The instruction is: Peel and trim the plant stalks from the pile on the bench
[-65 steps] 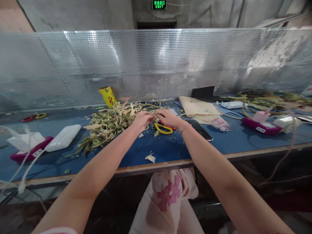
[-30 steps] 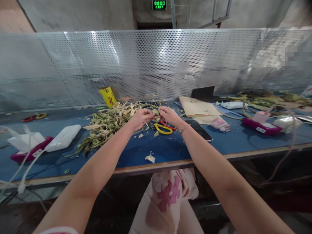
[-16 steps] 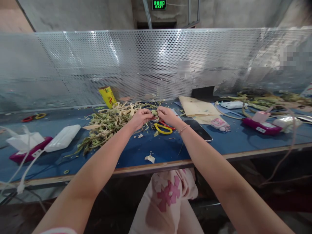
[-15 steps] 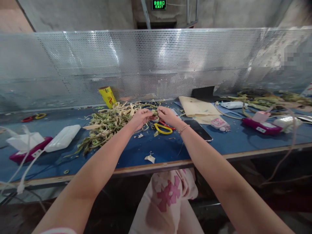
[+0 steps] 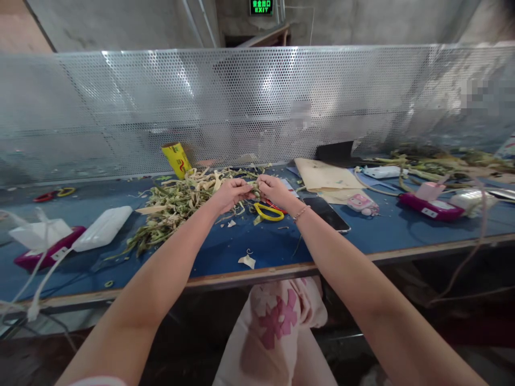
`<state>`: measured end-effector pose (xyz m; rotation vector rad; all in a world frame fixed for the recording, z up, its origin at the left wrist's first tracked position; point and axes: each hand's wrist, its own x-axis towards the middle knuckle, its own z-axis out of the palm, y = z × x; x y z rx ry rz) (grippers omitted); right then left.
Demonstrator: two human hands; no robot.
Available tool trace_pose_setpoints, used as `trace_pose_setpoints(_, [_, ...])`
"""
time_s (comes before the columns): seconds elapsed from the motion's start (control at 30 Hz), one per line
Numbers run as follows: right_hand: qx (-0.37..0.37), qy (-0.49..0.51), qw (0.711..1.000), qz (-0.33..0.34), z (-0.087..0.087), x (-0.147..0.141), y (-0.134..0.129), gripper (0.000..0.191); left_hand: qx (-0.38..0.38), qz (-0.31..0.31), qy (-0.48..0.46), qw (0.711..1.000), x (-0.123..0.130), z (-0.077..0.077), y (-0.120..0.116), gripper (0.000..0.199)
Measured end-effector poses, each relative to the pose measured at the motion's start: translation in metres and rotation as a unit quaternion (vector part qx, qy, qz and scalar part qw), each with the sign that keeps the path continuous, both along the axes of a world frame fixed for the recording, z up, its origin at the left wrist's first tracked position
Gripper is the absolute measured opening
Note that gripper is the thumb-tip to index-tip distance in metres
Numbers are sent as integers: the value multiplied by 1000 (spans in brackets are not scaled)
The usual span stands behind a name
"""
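Between the fingertips of both bare hands, above the blue counter (image 5: 225,241), is a small, greenish piece of plant (image 5: 256,190). The left hand (image 5: 230,196) and right hand (image 5: 276,192) pinch it from either side, probably to steady it for fine fingerwork. Its long axis and direction are hidden by the fingers. Beside the left hand, seemingly for easy reach, lies a tangled, dried green-and-tan plant heap (image 5: 173,206). Yellow-handled scissors (image 5: 270,217) lie just nearer the person than the right hand.

- Blue tabletop (image 5: 241,241)
- Yellow packet (image 5: 176,160), red mark, upper left of centre
- Red-and-yellow scissors (image 5: 269,213), centre
- Magenta power strip (image 5: 432,208), right
- Cream trousers (image 5: 257,343), pink pattern, bottom centre
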<state>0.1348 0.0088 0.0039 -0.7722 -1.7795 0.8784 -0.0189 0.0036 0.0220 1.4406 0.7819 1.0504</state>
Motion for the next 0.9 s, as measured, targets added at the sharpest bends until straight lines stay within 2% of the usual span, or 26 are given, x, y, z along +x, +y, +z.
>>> trace_pose_setpoints(0.23, [-28, 12, 999, 36, 3, 0, -4, 15, 9, 25, -13, 1000, 4, 0, -3, 31])
trace_pose_setpoints(0.37, [-43, 25, 995, 92, 3, 4, -6, 17, 16, 27, -20, 999, 3, -2, -1, 31])
trace_pose_setpoints(0.67, [-33, 36, 988, 149, -1, 7, -4, 28, 28, -7, -3, 1000, -2, -7, 4, 33])
trace_pose_setpoints(0.9, [-44, 66, 980, 181, -2, 8, -3, 27, 31, -44, -26, 998, 0, -9, 0, 26])
